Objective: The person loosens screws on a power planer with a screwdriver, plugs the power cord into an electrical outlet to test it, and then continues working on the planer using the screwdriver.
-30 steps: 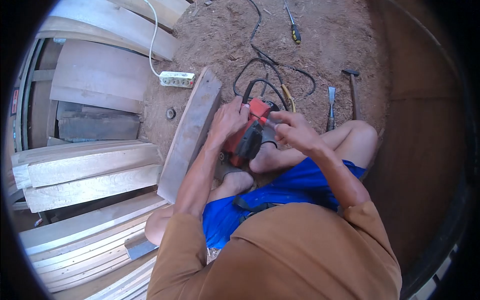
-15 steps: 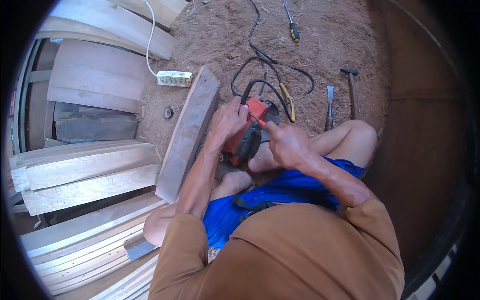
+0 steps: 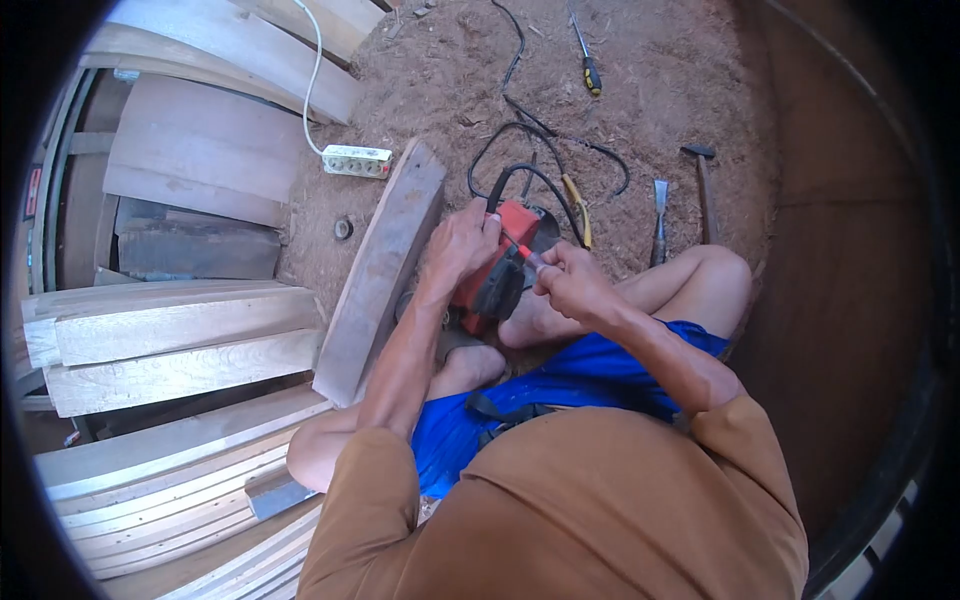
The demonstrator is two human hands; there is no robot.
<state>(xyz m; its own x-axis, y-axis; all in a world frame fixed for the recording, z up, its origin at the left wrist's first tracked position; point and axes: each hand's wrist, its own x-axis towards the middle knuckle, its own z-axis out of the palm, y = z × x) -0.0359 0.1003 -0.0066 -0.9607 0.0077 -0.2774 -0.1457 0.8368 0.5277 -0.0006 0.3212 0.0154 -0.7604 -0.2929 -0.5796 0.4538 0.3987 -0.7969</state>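
A red and black power tool (image 3: pixel 517 217) rests on the ground between my bare feet, its black cord leaving at the far end. My left hand (image 3: pixel 463 243) is closed on the cord end of its body. In my right hand (image 3: pixel 577 285) is a screwdriver (image 3: pixel 526 252) with a red handle, its shaft pointing at the tool's top near my left fingers. The screwdriver's tip is too small to make out. Beyond the tool lies a yellow-handled item (image 3: pixel 577 212), perhaps pliers, beside the cord.
A thick wooden beam (image 3: pixel 385 270) lies left of the tool. Stacked planks (image 3: pixel 190 335) fill the left side. A white power strip (image 3: pixel 357 161) sits behind the beam. On the right lie a chisel (image 3: pixel 660 222), a hammer (image 3: pixel 706 195) and a yellow-black screwdriver (image 3: pixel 591 76).
My right hand has loosened and shifted slightly back on the screwdriver, so more of its red handle shows. My left hand stays on the power tool. The view has shifted slightly.
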